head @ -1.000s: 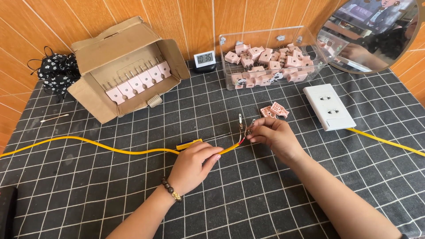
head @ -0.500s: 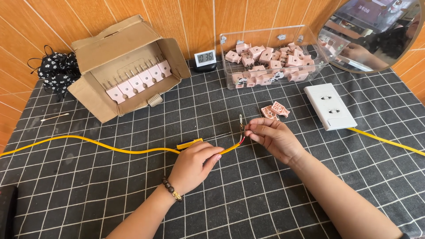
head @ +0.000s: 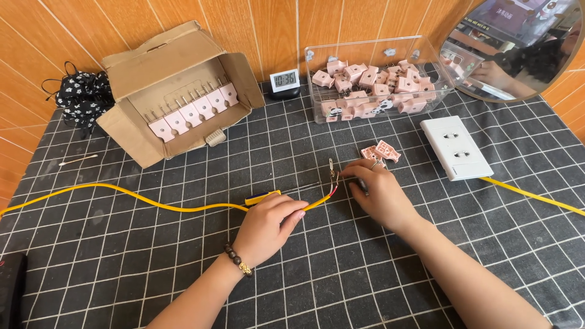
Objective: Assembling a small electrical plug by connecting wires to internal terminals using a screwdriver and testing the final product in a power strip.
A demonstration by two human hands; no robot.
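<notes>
A yellow cable runs across the black gridded mat from the left edge to the middle. My left hand grips it near its stripped end, beside a small yellow-and-blue tool. My right hand pinches the bare wire ends, where a small metal prong stands up. Two pink plug shells lie just beyond my right hand's fingers.
An open cardboard box holding a row of pink plugs stands at the back left. A clear bin of pink plug parts, a small digital clock, a white socket strip with its yellow lead, and a round mirror are at the back right.
My right hand has shifted slightly at the wire ends. My left hand keeps its hold on the cable in the same place.
</notes>
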